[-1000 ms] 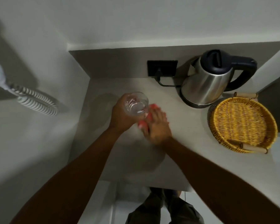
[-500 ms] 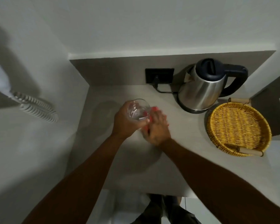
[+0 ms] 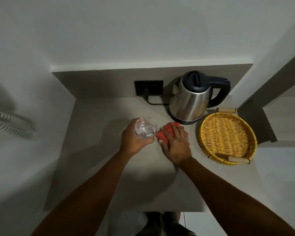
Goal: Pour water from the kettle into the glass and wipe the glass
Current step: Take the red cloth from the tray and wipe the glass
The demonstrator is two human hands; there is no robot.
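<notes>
A clear glass (image 3: 145,127) with a little water in it is gripped from the side by my left hand (image 3: 134,139), held above the grey counter (image 3: 95,150). Right beside it, my right hand (image 3: 175,143) rests palm down on a folded red cloth (image 3: 165,132) lying on the counter, fingers over it. The cloth's left edge sits just next to the glass. The steel kettle (image 3: 191,101) with a black lid and handle stands on its base behind my right hand.
A yellow wicker tray (image 3: 227,138) with wooden handles sits at the right of the counter. A black wall socket (image 3: 148,87) with the kettle's cord is at the back. A coiled white cord (image 3: 10,125) hangs on the left wall.
My right hand with the red cloth has moved away from the glass to the right and now lies flat on the counter. The left hand still holds the glass.
</notes>
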